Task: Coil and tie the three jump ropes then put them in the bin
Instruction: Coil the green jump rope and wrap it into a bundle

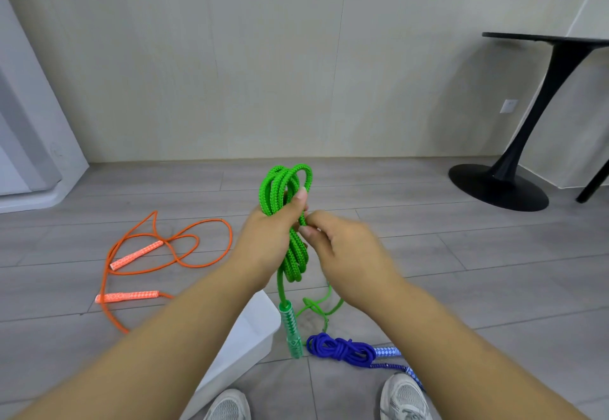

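Observation:
My left hand [267,238] grips a bundle of loops of the green jump rope [283,189] held upright at mid-frame. My right hand [342,254] pinches a strand of that rope just right of the bundle. One green handle [291,330] hangs below, and loose green rope trails to the floor under my right wrist. The blue jump rope [342,350] lies coiled in a bundle on the floor near my right foot. Uncoiled on the floor at the left sprawls the orange jump rope [171,248], with both of its handles visible. A white bin [247,337] sits under my left forearm, mostly hidden.
A black pedestal table [514,169] stands at the right by the wall. A white appliance or cabinet [29,142] fills the left edge. My two shoes [405,396] are at the bottom of the grey plank floor.

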Available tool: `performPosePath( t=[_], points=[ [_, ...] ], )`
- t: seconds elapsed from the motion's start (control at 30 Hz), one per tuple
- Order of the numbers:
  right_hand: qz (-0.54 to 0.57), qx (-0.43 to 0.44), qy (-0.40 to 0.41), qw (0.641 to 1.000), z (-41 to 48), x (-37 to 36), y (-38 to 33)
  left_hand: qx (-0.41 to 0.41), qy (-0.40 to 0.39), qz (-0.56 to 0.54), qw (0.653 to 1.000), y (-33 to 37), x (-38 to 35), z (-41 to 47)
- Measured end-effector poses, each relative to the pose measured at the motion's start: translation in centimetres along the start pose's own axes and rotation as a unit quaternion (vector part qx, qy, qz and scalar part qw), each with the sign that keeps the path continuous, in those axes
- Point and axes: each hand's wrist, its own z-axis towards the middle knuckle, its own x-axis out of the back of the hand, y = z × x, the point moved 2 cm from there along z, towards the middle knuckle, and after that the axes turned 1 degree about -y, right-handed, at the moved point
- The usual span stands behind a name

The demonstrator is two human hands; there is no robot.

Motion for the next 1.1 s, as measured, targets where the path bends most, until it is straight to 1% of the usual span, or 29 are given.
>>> performPosePath(
  t=[0.07, 0.2, 0.33, 0.43, 0.53, 0.63, 0.73, 0.83, 0.93, 1.03, 1.1],
  points=[
    [-0.027, 0.001, 0.001, 1.0, 0.0, 0.1, 0.0, -0.004, -0.004, 0.008, 1.0, -0.1, -0.1, 0.0],
    [-0.034, -0.002, -0.016, 0.999, 0.0, 0.0, 0.1, -0.002, -0.025, 0.012, 1.0, -0.2, -0.2, 0.1],
    [0.011, -0.024, -0.025, 0.999, 0.0, -0.2, 0.4, 0.027, -0.036, -0.037, 0.998, -0.4, -0.4, 0.2],
    [0.043, -0.064, -0.036, 0.996, -0.1, -0.4, 1.2, 0.031, -0.026, -0.117, 0.992, 0.1, -0.2, 0.4],
    [0.05, -0.108, -0.06, 0.991, -0.5, -0.5, 2.4, 0.015, 0.006, -0.179, 0.984, 0.9, 0.5, 0.8],
    [0.048, -0.135, -0.072, 0.987, -1.1, 0.0, 3.8, -0.012, 0.047, -0.273, 0.961, 1.9, 1.8, 1.4],
    [0.018, -0.146, -0.095, 0.984, -1.4, 0.4, 5.1, -0.034, 0.075, -0.31, 0.947, 2.5, 3.3, 2.0],
    [-0.005, -0.158, -0.107, 0.982, -1.8, 0.9, 6.0, -0.057, 0.11, -0.315, 0.941, 2.7, 4.5, 2.5],
    [-0.036, -0.157, -0.102, 0.982, -2.2, 1.6, 6.2, -0.077, 0.159, -0.298, 0.938, 2.8, 5.5, 2.7],
    [-0.055, -0.164, -0.102, 0.98, -2.5, 2.0, 6.7, -0.102, 0.224, -0.249, 0.937, 2.6, 6.8, 3.0],
    [-0.06, -0.166, -0.108, 0.978, -2.6, 2.1, 7.0, -0.127, 0.262, -0.196, 0.936, 2.1, 7.7, 3.3]
  ],
)
